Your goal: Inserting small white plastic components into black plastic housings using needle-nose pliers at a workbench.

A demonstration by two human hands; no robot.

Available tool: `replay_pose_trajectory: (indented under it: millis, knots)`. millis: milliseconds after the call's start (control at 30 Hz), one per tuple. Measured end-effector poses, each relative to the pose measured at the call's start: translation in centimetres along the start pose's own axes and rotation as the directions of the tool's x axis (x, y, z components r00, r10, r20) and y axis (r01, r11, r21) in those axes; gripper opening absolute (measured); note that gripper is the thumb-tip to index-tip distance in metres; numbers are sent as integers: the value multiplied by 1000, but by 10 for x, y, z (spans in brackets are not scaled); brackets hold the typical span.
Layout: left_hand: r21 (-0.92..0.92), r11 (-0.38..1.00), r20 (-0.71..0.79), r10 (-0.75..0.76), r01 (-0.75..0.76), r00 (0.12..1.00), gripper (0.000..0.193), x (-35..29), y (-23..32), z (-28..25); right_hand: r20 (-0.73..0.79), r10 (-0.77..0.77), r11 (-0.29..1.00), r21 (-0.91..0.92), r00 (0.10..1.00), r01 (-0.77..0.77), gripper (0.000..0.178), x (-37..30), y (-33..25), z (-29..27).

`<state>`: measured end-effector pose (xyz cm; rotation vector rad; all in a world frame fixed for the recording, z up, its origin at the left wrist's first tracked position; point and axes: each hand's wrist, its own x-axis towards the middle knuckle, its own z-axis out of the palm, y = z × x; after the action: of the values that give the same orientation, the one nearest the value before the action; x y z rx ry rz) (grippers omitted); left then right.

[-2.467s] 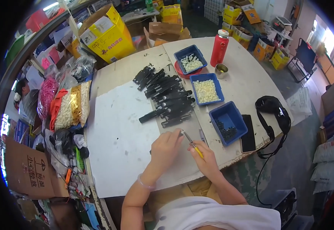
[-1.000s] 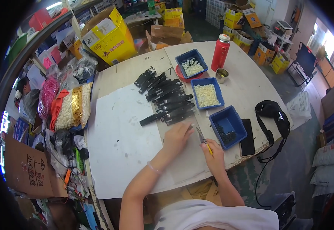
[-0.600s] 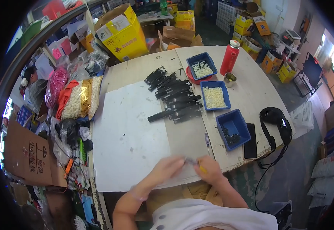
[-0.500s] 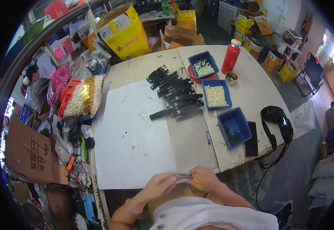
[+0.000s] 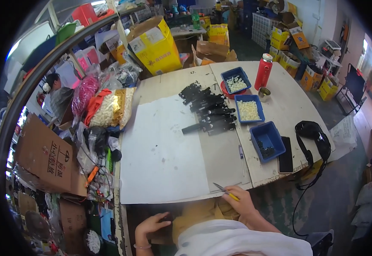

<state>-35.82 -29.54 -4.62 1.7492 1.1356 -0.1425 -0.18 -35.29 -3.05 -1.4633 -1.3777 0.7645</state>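
At the near edge of the table (image 5: 164,170), my right hand (image 5: 241,204) is closed around a pointed metal tool with a yellow handle (image 5: 233,196). Its grey tip points left over the table; whether it is scissors or pliers I cannot tell. My left hand (image 5: 154,224) is below the table's edge, near my lap, fingers apart and holding nothing. A screwdriver (image 5: 241,157) lies on the table beyond my right hand. Farther off is a pile of black, tube-shaped parts (image 5: 207,109), beside a large white sheet.
Blue bins hold cream pieces (image 5: 249,110) and small black pieces (image 5: 266,150). A phone (image 5: 285,154), a black pouch (image 5: 316,136), a red bottle (image 5: 263,71) and a metal cup (image 5: 264,92) stand or lie at the right. Bags (image 5: 113,109) and a carton (image 5: 45,155) crowd the left.
My hands have moved apart: the left dropped left and down below the table edge, now empty. The right keeps the yellow-handled tool, whose tip now shows. The view has shifted slightly.
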Motion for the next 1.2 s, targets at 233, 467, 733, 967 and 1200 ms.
replay_pose_trajectory:
  millis: [233,467,733,967,1200]
  knots:
    - [-169,870,-224,423,-463,878,38,74,122,-62,-51,108,986,135,993,-100,22,4,-3,-5]
    - [500,766,-609,643,-405,465,33,239,189,-77,-11,95,985,149,995,-92,24,10,3,3]
    - [593,718,-552,692,-365,465,21,295,181,-86,-83,53,993,110,995,-43,22,20,2,-9]
    - [685,595,-391,787,-421,478,30,272,155,-68,-122,22,995,97,992,-11,16,48,5,-7]
    - [250,808,-736,517,-533,438,31,250,159,-67,-68,-100,995,19,993,102,21,75,-2,-1]
